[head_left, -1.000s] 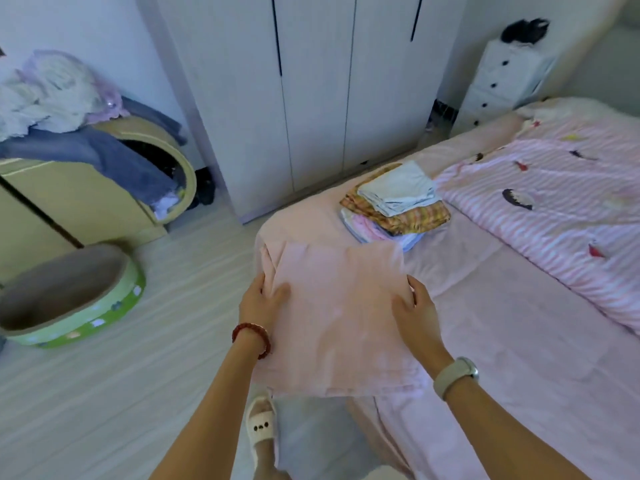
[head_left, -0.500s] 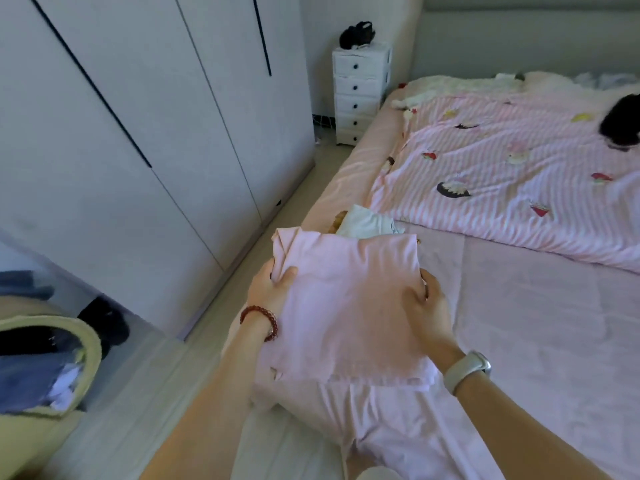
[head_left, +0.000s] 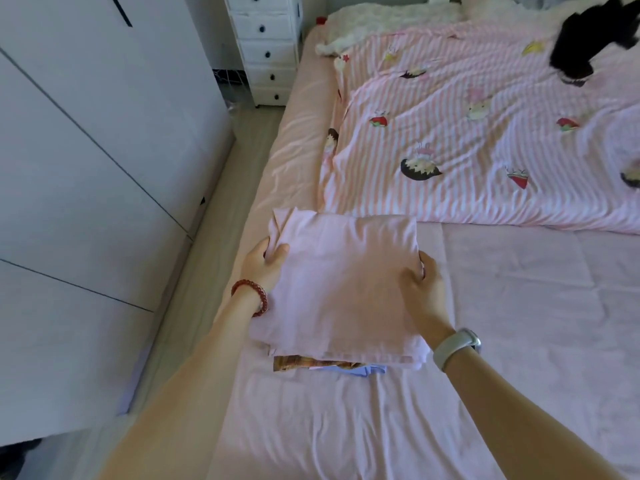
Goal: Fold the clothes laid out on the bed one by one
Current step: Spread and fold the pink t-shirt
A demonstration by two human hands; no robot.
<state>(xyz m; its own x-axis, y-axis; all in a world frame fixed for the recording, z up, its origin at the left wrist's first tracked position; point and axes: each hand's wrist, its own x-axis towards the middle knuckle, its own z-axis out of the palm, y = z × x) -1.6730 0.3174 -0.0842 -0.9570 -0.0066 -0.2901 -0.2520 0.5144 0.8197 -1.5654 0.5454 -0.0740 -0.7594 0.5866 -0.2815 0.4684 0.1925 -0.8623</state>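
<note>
I see my left hand (head_left: pixel 265 263) and right hand (head_left: pixel 424 289) gripping the folded pink garment (head_left: pixel 343 289) over a clothes stack (head_left: pixel 329 364) on the bed (head_left: pixel 363 427), near the white wardrobe (head_left: pixel 86 168).

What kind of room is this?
Most likely a home bedroom: a bed with a pink striped duvet, white wardrobe doors alongside it, and a small white drawer unit by the bed's head.

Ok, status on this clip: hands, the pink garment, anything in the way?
Left hand and right hand grip folded pink garment by its sides. Garment over stack of folded clothes. Nothing blocking.
</note>
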